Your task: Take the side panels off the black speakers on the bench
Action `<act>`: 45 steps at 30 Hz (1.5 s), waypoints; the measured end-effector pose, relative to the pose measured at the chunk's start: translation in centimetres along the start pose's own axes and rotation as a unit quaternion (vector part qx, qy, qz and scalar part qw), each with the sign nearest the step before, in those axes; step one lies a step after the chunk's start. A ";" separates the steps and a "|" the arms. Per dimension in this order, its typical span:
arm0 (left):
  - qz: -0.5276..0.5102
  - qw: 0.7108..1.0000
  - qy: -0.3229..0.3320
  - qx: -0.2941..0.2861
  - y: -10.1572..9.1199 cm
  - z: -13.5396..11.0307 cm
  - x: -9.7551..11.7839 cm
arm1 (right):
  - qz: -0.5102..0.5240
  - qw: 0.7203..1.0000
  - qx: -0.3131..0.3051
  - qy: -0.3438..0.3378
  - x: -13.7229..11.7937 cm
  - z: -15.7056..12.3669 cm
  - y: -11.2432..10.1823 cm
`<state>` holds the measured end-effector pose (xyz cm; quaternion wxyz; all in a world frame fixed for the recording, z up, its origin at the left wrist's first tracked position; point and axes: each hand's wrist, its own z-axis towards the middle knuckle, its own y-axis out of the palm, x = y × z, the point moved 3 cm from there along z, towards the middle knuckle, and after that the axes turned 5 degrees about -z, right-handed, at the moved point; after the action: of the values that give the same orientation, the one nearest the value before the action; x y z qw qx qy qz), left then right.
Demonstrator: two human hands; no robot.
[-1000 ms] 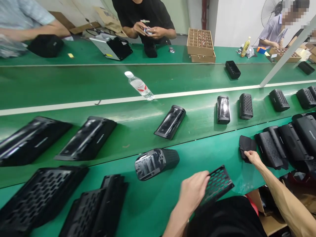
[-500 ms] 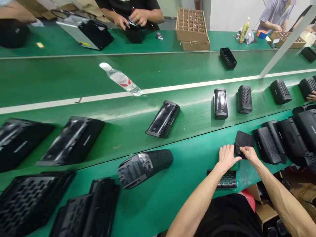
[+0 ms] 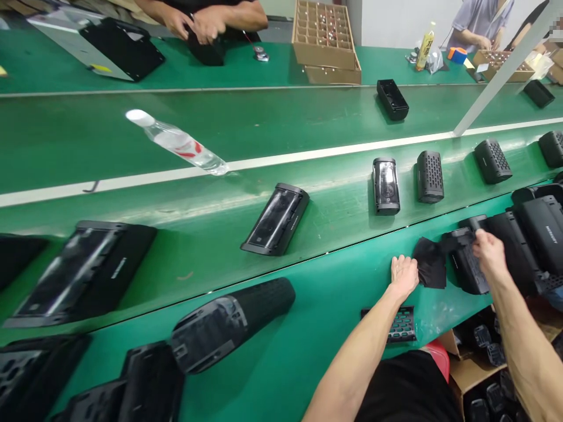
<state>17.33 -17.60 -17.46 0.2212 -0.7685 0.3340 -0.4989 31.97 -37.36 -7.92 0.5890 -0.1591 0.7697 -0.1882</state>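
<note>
My left hand (image 3: pixel 403 275) lies flat on the green bench, fingers out, touching the edge of a stack of thin black cloth pieces (image 3: pixel 430 264). My right hand (image 3: pixel 488 253) is closed on a black speaker housing (image 3: pixel 467 265) at the near end of a row of such housings. A black perforated grille (image 3: pixel 401 326) lies on the bench under my left forearm. A black speaker body (image 3: pixel 229 323) lies on its side to the left.
Black speakers (image 3: pixel 386 185) ride the green conveyor (image 3: pixel 308 135), and a water bottle (image 3: pixel 176 142) lies on its white stripe. Across it, a person's hands work beside a cardboard divider tray (image 3: pixel 324 35). Black housings (image 3: pixel 83 271) fill the left. A cardboard box (image 3: pixel 475 357) sits below the bench edge.
My left hand put the grille down on the bench and moved to the cloth pieces. My right hand left the cloth pieces and closed on the nearest housing. The view shifted right.
</note>
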 end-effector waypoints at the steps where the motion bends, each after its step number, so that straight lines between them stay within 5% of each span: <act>1: 0.000 1.000 -0.007 -0.008 -0.2 0.1 0.2 | 0.009 0.999 0.035 -0.010 -1.6 0.6 -1.7; 5: -0.012 0.998 -0.032 -0.048 -1.1 0.7 0.9 | 0.004 0.994 0.110 -0.027 -6.9 0.8 -7.3; 8: -0.037 0.994 -0.062 -0.081 -1.9 1.4 1.2 | -0.009 0.998 0.055 0.002 -8.0 -1.9 -8.5; 11: -0.083 0.986 -0.096 -0.107 -3.2 2.5 1.3 | 0.010 0.995 -0.080 0.063 -6.3 -6.2 -6.3; 16: -0.214 0.964 -0.086 -0.136 -5.4 2.1 0.8 | 0.108 0.945 -0.259 0.168 -1.2 -13.1 -0.5; 21: -0.401 0.892 -0.011 -0.209 -4.2 -5.4 -2.0 | 0.199 0.886 -0.323 0.265 3.4 -16.8 3.2; 24: -0.493 0.854 -0.022 -0.166 -2.6 -10.6 -4.8 | 0.200 0.861 -0.348 0.311 5.9 -18.5 5.2; 29: -0.411 0.905 -0.082 -0.080 -1.1 -14.9 -8.2 | 0.115 0.861 -0.386 0.309 9.2 -20.9 7.3; 36: -0.209 0.968 -0.118 -0.075 -1.1 -15.8 -8.1 | -0.176 0.896 -0.360 0.190 13.4 -22.0 8.0; 45: -0.090 0.977 -0.194 0.019 -1.5 -17.9 -8.4 | -0.342 0.906 -0.243 0.057 14.4 -21.2 7.1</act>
<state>-0.91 -10.54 -14.37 0.2504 -0.8732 0.2053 -0.3643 7.61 -35.70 -18.49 0.3870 -0.5392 0.7224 -0.1941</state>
